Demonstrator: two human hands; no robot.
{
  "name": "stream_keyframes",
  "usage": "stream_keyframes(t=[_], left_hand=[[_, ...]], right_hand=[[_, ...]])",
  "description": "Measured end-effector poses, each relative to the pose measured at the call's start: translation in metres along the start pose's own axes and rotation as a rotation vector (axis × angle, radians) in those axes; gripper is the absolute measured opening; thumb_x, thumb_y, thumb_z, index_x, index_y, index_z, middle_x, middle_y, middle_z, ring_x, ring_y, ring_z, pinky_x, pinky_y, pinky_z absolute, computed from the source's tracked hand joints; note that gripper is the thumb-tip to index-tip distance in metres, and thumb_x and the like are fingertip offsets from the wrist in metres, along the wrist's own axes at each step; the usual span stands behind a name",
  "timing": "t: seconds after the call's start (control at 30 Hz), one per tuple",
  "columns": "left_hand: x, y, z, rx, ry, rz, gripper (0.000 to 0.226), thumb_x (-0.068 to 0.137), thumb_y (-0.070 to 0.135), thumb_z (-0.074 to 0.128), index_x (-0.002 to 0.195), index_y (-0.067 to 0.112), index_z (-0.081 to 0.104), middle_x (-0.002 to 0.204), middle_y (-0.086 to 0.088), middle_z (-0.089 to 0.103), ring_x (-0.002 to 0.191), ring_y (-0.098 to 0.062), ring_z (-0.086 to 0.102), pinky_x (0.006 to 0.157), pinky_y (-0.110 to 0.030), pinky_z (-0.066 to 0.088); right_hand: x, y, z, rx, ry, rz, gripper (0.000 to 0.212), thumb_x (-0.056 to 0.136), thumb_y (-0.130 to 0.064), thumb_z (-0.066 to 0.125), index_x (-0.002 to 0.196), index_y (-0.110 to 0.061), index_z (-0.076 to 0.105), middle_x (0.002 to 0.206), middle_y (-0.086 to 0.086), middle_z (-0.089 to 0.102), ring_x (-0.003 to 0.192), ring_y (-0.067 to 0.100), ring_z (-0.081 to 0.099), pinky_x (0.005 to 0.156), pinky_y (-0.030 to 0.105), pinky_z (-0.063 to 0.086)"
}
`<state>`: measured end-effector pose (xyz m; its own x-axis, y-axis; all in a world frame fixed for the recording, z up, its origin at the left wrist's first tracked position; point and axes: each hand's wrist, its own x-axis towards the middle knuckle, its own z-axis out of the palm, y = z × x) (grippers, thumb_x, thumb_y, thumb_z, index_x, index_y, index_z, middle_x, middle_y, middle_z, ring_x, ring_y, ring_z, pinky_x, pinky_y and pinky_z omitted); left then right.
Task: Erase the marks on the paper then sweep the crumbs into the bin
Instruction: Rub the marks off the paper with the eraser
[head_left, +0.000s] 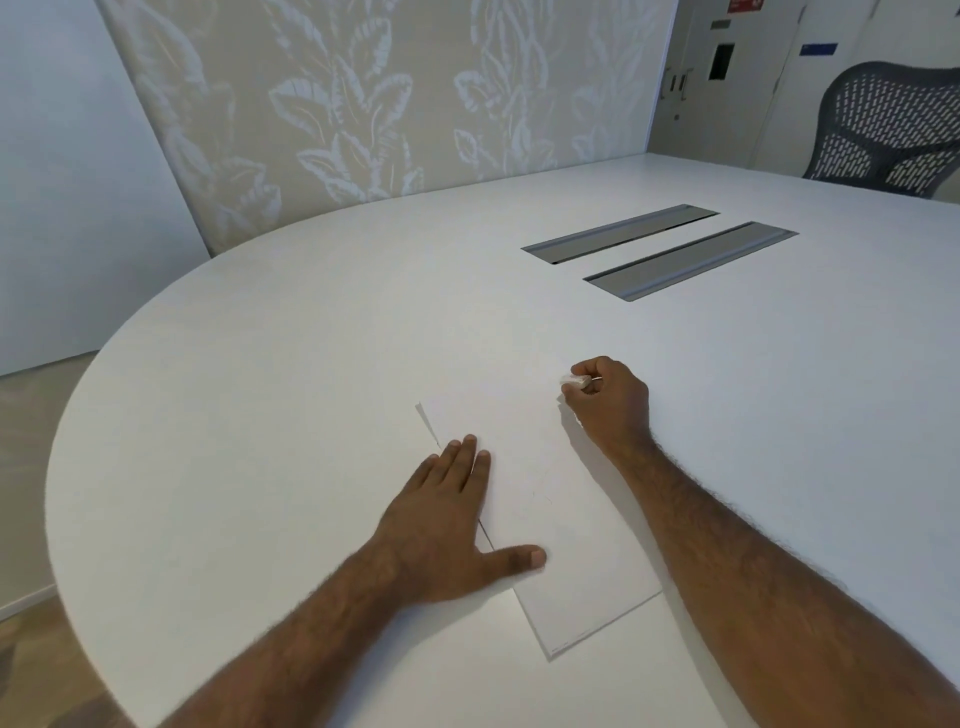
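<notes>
Pinning the paper (545, 519) flat on the table (260, 389), left hand (447, 525) lies open, fingers spread over the paper's left edge, likely to stop sliding. Right hand (610, 400) pinches a white eraser (575, 383) at the paper's far right corner. Bin unseen.

White paper (550, 519) flat on table, angled (faint marks mid-sheet); white eraser (575, 383) at far-right corner.

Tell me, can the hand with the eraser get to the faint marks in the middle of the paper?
Probably yes. The right hand holds the eraser at the paper's far corner, and nothing lies between.
</notes>
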<state>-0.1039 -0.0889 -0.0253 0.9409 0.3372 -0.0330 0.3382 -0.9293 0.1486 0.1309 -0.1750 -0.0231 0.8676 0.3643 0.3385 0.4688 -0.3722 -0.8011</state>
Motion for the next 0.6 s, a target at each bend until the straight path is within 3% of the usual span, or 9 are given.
stream_keyframes(t=[0.13,0.23,0.37,0.6], left_hand=[[-0.001,0.001,0.001,-0.001,-0.045,-0.005,0.126,0.06,0.102,0.017,0.156,0.024,-0.011,0.162,0.0,-0.023,0.148,-0.013,-0.022,0.122,-0.036,-0.007],[0.0,0.0,0.003,0.015,-0.051,0.002,0.128,0.058,0.103,0.017,0.156,0.025,-0.01,0.162,-0.002,-0.022,0.148,-0.014,-0.022,0.123,-0.038,-0.005],[0.003,0.0,0.004,0.003,-0.051,0.007,0.128,0.055,0.104,0.016,0.155,0.029,-0.009,0.163,-0.005,-0.021,0.149,-0.017,-0.022,0.123,-0.04,-0.003],[0.005,0.0,0.002,0.024,-0.054,0.012,0.123,0.055,0.104,0.013,0.154,0.035,-0.013,0.162,-0.006,-0.021,0.149,-0.018,-0.021,0.123,-0.04,-0.004]], right_hand=[[-0.034,-0.023,-0.009,-0.081,-0.163,-0.162,0.018,0.073,-0.011,0.07,0.089,-0.019,0.066,0.088,-0.006,0.066,0.072,0.006,0.058,0.064,0.007,0.036],[-0.073,-0.037,-0.028,-0.068,-0.387,-0.152,0.02,0.068,-0.022,0.074,0.082,-0.032,0.062,0.075,-0.013,0.063,0.065,-0.002,0.057,0.06,0.006,0.042],[-0.105,-0.043,-0.05,-0.13,-0.607,-0.222,0.018,0.066,-0.025,0.076,0.077,-0.03,0.063,0.07,-0.015,0.059,0.067,-0.001,0.055,0.059,0.01,0.043],[-0.1,-0.049,-0.047,-0.244,-0.558,-0.269,0.019,0.073,-0.022,0.074,0.091,-0.026,0.068,0.087,-0.013,0.064,0.073,0.004,0.056,0.069,0.015,0.044]])
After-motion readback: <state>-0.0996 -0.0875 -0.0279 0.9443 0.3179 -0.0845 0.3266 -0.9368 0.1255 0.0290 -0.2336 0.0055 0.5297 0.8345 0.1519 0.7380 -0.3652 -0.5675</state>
